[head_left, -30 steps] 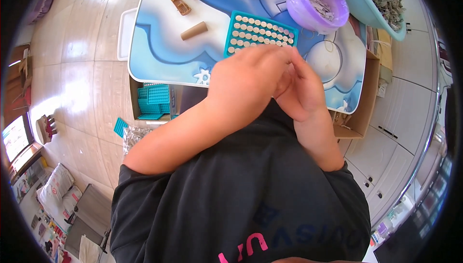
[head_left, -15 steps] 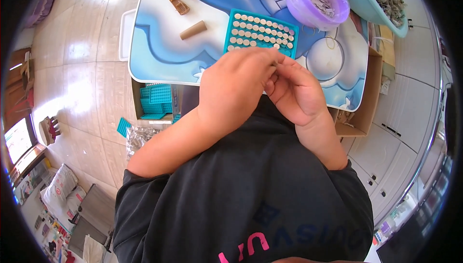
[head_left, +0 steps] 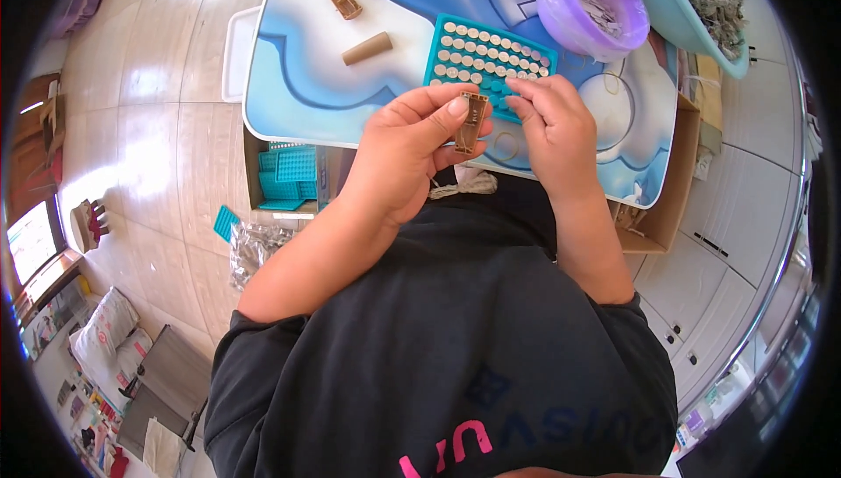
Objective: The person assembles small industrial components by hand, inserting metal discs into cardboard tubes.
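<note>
While bent over the blue-and-white table (head_left: pixel 298 84), worked at its near edge, with a teal tub (head_left: pixel 674 5) at the far right corner and a purple bowl (head_left: pixel 561 14) of pale scraps just beside it. Kept a teal tray (head_left: pixel 491 49) near the middle, its rows filled with round silvery cells (head_left: pixel 473 47). Raised the left hand (head_left: pixel 403 154) above the near edge and pinched a case (head_left: pixel 471 123) upright between thumb and fingers, just in front of the tray. Brought the right hand (head_left: pixel 552 127) in close beside it, fingers narrow and curled, tips (head_left: pixel 517 97) over the tray's near corner and almost touching the case; could not tell whether anything was held between them. Looked like the loading step, judged by the open case held up next to the cells. Called next for a fine pinch on one cell and a steady left grip, so as to seat it squarely. Showed as a small, narrow brown shell, longer than wide, open side toward the camera, inside too small to read. Matched the spare cases (head_left: pixel 343 0) lying at the far edge, near a cardboard tube (head_left: pixel 368 47).
</note>
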`<state>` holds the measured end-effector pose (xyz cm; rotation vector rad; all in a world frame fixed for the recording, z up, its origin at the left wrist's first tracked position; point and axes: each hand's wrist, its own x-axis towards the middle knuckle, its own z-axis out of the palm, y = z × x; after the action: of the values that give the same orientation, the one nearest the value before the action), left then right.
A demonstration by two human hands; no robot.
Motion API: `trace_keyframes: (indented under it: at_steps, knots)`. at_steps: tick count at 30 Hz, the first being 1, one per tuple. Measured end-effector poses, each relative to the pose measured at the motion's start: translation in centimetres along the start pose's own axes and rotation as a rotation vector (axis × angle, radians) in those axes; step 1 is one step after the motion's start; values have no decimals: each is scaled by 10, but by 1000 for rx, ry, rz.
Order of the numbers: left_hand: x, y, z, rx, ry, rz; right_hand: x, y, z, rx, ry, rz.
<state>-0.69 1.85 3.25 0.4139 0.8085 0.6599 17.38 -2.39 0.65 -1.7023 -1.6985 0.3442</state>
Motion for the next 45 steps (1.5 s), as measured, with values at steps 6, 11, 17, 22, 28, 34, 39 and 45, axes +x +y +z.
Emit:
trace_keyframes:
  at_steps: [6, 11, 17, 22, 28, 34, 39, 45]
  knots:
    - [3, -7, -4, -22, 3, -15, 1, -16, -3, 8, 114, -48]
    - [4, -12, -5, -39, 35, -17, -5, -32, -2, 125, 63, -186]
    - [3, -19, -5, -22, 60, 15, -14, -35, 9, -19, 76, -239]
    - [5, -22, -10, -33, 114, 41, -20, -38, 16, -117, 70, -291]
    - [4, -23, -10, -59, 129, 39, -23, -34, 17, -68, 46, -266]
    - [2, -22, -8, -30, 115, 19, -1, -11, 11, -30, 158, -119]
    - [1, -22, -9, -24, 132, 12, 8, -2, 17, -159, 120, -153]
    - [3, -22, -12, 0, 107, 1, 9, -5, 14, -139, 70, -187]
